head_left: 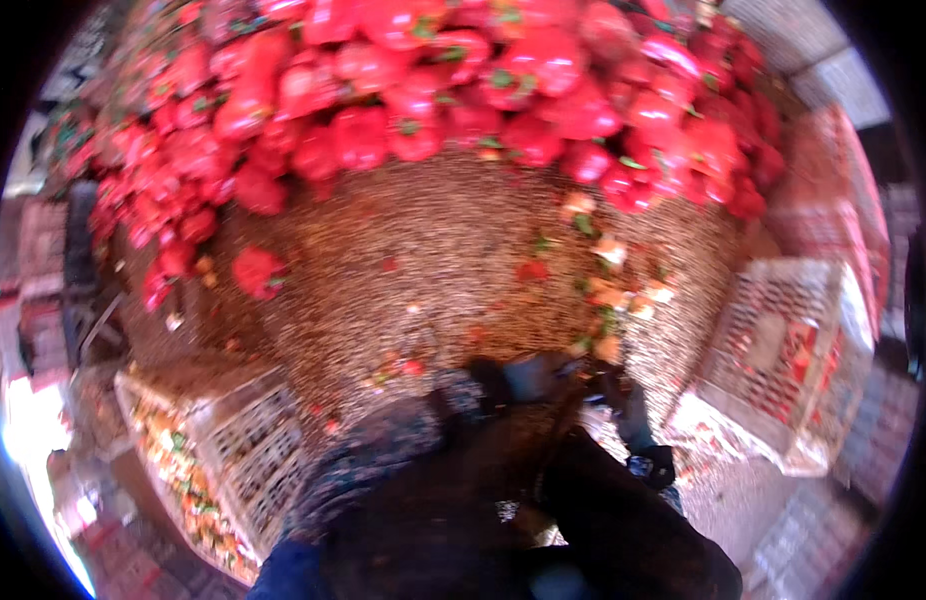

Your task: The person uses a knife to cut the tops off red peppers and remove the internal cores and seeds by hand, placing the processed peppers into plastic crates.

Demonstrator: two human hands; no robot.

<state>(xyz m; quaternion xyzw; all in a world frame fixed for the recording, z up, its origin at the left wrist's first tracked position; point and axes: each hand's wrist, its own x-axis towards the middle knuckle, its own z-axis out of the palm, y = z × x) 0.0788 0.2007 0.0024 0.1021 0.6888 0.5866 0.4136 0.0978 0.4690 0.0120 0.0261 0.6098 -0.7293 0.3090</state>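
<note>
A large heap of red bell peppers (413, 90) spans the far side in front of me. Both my hands are close together low in the middle, dark and smeared by motion. My left hand (491, 382) sits at the end of a patterned sleeve, beside a pale bluish patch I cannot make out. Just to its right is my right hand (605, 385), near scattered pepper scraps (608, 295). Fingers do not show clearly on either hand, and whatever they may hold is hidden. One loose red pepper (257, 272) lies apart from the heap at the left.
At the lower left stands a pale slatted crate (253, 450) holding yellowish and green scraps. Another pale crate (773, 350) with reddish pieces showing is at the right. Brown, littered ground (433, 240) lies between the heap and me. Stacked crates (43, 260) line the left edge.
</note>
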